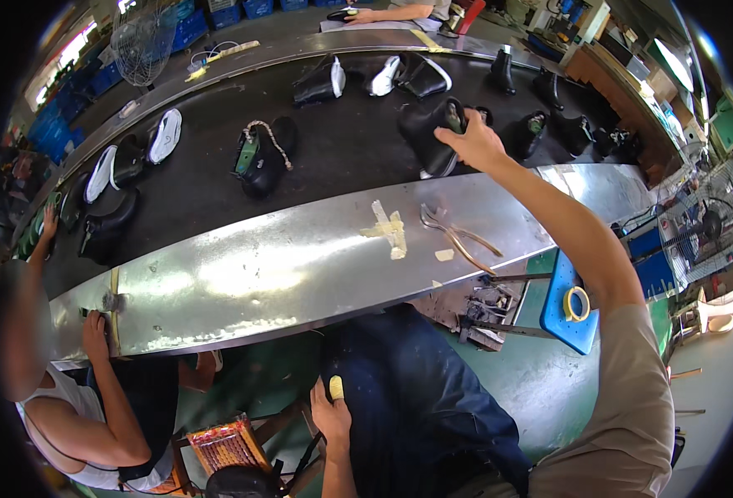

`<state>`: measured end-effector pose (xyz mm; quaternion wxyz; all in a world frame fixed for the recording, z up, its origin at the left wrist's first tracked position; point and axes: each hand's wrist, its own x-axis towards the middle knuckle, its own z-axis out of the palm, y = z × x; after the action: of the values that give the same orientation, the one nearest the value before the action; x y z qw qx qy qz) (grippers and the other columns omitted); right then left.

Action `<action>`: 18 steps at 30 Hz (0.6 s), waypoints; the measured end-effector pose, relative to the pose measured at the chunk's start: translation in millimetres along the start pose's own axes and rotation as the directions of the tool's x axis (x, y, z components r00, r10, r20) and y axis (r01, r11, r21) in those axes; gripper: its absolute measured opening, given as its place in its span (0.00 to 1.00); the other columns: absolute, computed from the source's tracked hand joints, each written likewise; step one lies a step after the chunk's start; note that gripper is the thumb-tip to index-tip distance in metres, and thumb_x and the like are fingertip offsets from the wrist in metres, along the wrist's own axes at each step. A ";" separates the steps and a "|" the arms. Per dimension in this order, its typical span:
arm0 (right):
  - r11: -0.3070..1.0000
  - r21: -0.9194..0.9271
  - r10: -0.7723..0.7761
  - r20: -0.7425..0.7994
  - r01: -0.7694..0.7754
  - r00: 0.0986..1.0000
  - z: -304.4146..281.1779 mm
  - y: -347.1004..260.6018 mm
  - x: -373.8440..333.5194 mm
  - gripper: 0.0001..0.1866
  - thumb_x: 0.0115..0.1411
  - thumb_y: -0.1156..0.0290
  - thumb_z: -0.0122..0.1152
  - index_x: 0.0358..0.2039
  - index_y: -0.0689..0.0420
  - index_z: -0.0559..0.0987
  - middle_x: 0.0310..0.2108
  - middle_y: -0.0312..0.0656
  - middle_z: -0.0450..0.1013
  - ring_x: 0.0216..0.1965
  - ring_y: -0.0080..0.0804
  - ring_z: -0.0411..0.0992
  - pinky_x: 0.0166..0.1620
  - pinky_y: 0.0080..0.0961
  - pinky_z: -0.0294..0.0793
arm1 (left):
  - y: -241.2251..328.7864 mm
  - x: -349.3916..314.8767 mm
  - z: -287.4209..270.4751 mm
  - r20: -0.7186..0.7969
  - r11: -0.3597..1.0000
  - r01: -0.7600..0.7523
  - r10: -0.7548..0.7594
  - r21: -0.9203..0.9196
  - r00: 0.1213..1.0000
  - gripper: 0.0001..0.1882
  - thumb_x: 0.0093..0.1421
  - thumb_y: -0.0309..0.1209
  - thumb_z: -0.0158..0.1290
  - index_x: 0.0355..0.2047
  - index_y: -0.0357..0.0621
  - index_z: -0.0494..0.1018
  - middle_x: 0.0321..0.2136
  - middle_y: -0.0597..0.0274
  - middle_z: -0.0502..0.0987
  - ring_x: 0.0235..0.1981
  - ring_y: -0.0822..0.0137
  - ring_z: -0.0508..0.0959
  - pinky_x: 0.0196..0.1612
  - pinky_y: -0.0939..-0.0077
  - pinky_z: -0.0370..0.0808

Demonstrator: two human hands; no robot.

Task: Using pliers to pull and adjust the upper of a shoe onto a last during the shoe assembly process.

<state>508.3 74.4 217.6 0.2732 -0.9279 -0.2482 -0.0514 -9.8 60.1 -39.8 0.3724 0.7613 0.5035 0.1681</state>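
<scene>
My right hand (pixel 476 144) is stretched over the black belt (pixel 350 137), its thumb and fingers closed at the upper edge of a black boot (pixel 426 139). Green shows inside that boot's opening, and a bit of white at its lower end. Down by my lap, my left hand (pixel 331 417) is curled against something dark, with a yellow wrap (pixel 337 387) on its thumb. What lies in its fingers blends into my dark trousers (pixel 433 407). Pincers (pixel 458 236) with long handles lie on the metal ledge (pixel 292 249) below my right forearm.
More black boots and shoes, some with white soles, stand along the belt, one with a rope loop (pixel 271 137). At left a co-worker (pixel 92 415) reaches to the belt; another person's hand (pixel 365 16) shows across it. A blue stool (pixel 567 303) carries a tape roll (pixel 576 304).
</scene>
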 end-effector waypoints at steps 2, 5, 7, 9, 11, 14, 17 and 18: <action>0.986 -0.160 -0.049 0.052 0.057 0.997 18.0 22.9 18.5 0.42 0.57 0.52 0.70 0.65 0.61 0.66 0.45 0.59 0.79 0.48 0.55 0.79 0.49 0.46 0.78 | 5.0 11.3 1.0 -0.069 0.999 -0.043 0.041 -0.025 0.997 0.26 0.57 0.20 0.55 0.58 0.37 0.73 0.55 0.41 0.76 0.57 0.39 0.74 0.61 0.54 0.71; 0.949 -0.267 -0.132 0.140 0.166 0.981 28.2 40.4 16.3 0.39 0.59 0.55 0.69 0.67 0.55 0.65 0.48 0.59 0.78 0.50 0.58 0.77 0.52 0.48 0.76 | 9.8 19.0 -19.9 -0.040 0.996 -0.080 0.081 0.040 0.996 0.22 0.55 0.20 0.56 0.53 0.36 0.76 0.51 0.41 0.78 0.55 0.40 0.75 0.58 0.53 0.72; 0.901 -0.141 -0.415 -0.014 0.410 0.910 21.3 67.3 -6.5 0.32 0.64 0.61 0.65 0.67 0.53 0.67 0.49 0.54 0.78 0.49 0.55 0.78 0.51 0.45 0.76 | 18.3 21.7 -26.1 -0.055 0.986 -0.063 0.055 -0.156 0.997 0.18 0.59 0.24 0.57 0.50 0.34 0.75 0.39 0.43 0.80 0.41 0.43 0.79 0.47 0.55 0.75; 0.842 0.078 -0.515 -0.181 0.534 0.838 5.6 36.3 -64.5 0.24 0.64 0.68 0.64 0.60 0.56 0.73 0.45 0.51 0.79 0.41 0.52 0.79 0.46 0.39 0.78 | 17.4 13.7 -42.2 -0.027 0.960 -0.009 0.001 -0.280 1.000 0.18 0.60 0.26 0.58 0.50 0.34 0.75 0.35 0.42 0.80 0.37 0.44 0.80 0.43 0.56 0.76; 0.778 0.075 -0.612 -0.131 0.624 0.780 -11.5 75.4 -130.1 0.17 0.63 0.74 0.65 0.52 0.58 0.78 0.43 0.49 0.79 0.38 0.46 0.79 0.41 0.32 0.79 | 37.9 11.1 -58.5 0.211 0.975 0.200 -0.177 -0.093 0.961 0.17 0.64 0.24 0.55 0.53 0.32 0.72 0.30 0.46 0.80 0.31 0.60 0.80 0.39 0.68 0.75; 0.802 0.305 -0.586 0.234 0.513 0.776 -16.1 96.6 -264.6 0.13 0.60 0.73 0.67 0.46 0.51 0.80 0.38 0.40 0.79 0.35 0.43 0.80 0.36 0.37 0.80 | 50.6 17.0 -66.4 0.383 0.952 0.305 -0.295 0.036 0.876 0.25 0.63 0.31 0.58 0.58 0.32 0.69 0.39 0.34 0.79 0.42 0.42 0.81 0.50 0.62 0.76; 0.990 0.137 -0.113 0.598 0.037 0.793 10.8 120.0 -378.8 0.16 0.69 0.56 0.58 0.47 0.53 0.81 0.41 0.46 0.79 0.48 0.49 0.77 0.44 0.44 0.78 | 7.2 14.7 -40.9 0.222 0.935 0.153 -0.083 -0.321 0.971 0.24 0.62 0.20 0.51 0.59 0.24 0.66 0.53 0.38 0.76 0.54 0.54 0.76 0.61 0.67 0.69; 0.991 0.133 -0.103 0.584 0.030 0.805 20.1 135.2 -409.6 0.16 0.69 0.56 0.58 0.47 0.53 0.81 0.41 0.46 0.79 0.48 0.49 0.77 0.44 0.44 0.78 | 18.3 19.1 -38.3 0.180 0.836 0.279 -0.218 -0.473 0.959 0.26 0.61 0.16 0.46 0.61 0.25 0.66 0.53 0.44 0.75 0.55 0.58 0.75 0.62 0.69 0.69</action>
<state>216.6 -190.5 40.8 0.2350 -0.8711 -0.3556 0.2441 -13.9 88.5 -3.1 0.6024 0.5776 0.5151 0.1955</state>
